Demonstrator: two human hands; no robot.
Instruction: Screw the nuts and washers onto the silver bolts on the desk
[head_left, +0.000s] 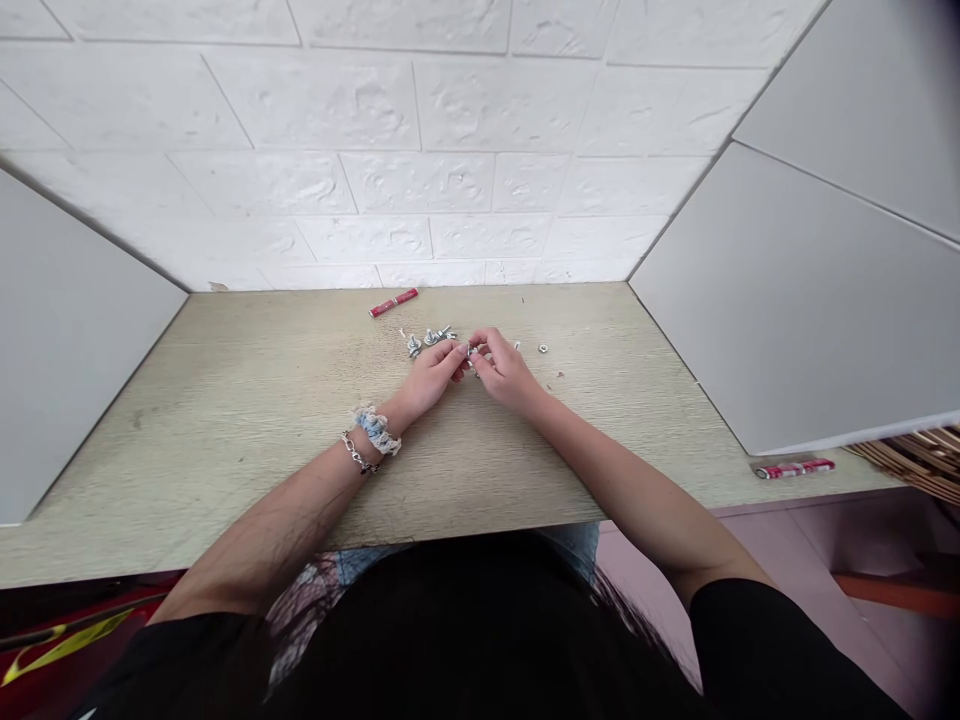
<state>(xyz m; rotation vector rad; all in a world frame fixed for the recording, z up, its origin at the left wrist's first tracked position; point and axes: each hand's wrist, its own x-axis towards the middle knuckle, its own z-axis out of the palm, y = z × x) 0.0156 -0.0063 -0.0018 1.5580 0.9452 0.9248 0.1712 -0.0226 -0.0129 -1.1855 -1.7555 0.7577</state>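
Near the middle of the wooden tabletop, my left hand (435,376) and my right hand (502,370) meet at the fingertips. Between them is a small metal piece (470,350), pinched by the fingers of both hands; its exact shape is too small to tell. Just beyond my left hand lie several silver bolts with nuts or washers, one standing bolt (414,346) at the left and another (430,337) beside it. A loose nut (543,349) rests to the right of my right hand. Part of another small metal piece (517,345) shows just behind that hand.
A red tube-like wrapper (393,303) lies near the white brick wall (420,180). Another red one (795,469) is at the table's front right, near a woven basket (919,460). Grey panels (810,300) flank the wooden table (247,400) on both sides.
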